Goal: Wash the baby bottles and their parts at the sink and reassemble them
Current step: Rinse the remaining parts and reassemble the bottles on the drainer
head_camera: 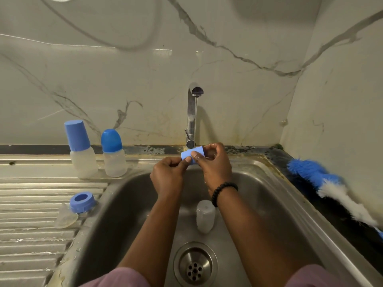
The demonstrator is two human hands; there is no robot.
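Observation:
Both hands hold a light blue bottle cap [191, 155] on its side over the steel sink [259, 195], just below the tap. My left hand [169, 178] pinches its left end. My right hand [215, 162] grips its right end, fingers curled at the opening. A clear bottle body [205, 216] stands in the basin between my forearms. Two capped bottles stand on the drainboard's back edge, a tall one [80, 150] and a shorter one [113, 154]. Nearer me lie a blue screw ring [81, 202] and a clear teat [66, 218].
The chrome tap [192, 117] rises behind the sink, with a thin stream falling from its spout. A blue and white bottle brush [327, 185] lies on the dark counter to the right. The drain [195, 264] sits at the basin's near end. The ribbed drainboard [27, 241] spreads left.

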